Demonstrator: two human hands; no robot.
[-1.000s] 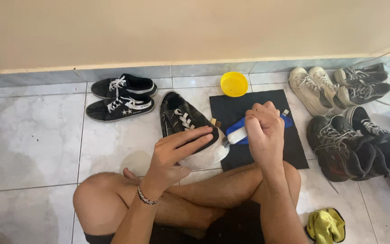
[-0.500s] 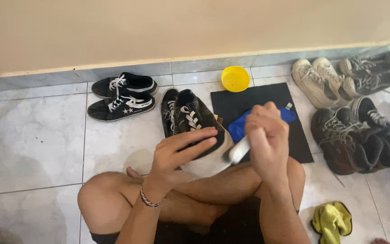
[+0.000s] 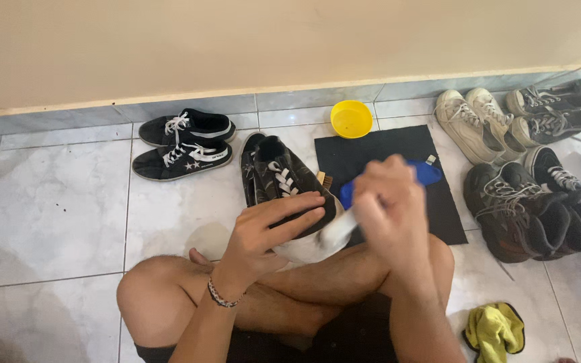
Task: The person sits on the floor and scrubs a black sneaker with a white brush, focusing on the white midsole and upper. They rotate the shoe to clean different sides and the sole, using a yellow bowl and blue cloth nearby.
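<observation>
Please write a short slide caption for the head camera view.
Seated person's left hand steadies a black sneaker while right hand holds a white brush against it.

I see a black sneaker [image 3: 290, 195] with white laces and white sole; a blue-handled brush [image 3: 371, 195]; a black mat [image 3: 378, 154]; a yellow bowl [image 3: 351, 118]; 2 black sneakers [image 3: 183, 142] with white laces; a yellow cloth [image 3: 493, 329].

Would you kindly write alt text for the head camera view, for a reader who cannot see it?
A person sitting cross-legged on a tiled floor holds a black sneaker in the left hand while the right hand works a blurred white tool against its toe. A black mat, a yellow bowl and more shoes lie around.
</observation>
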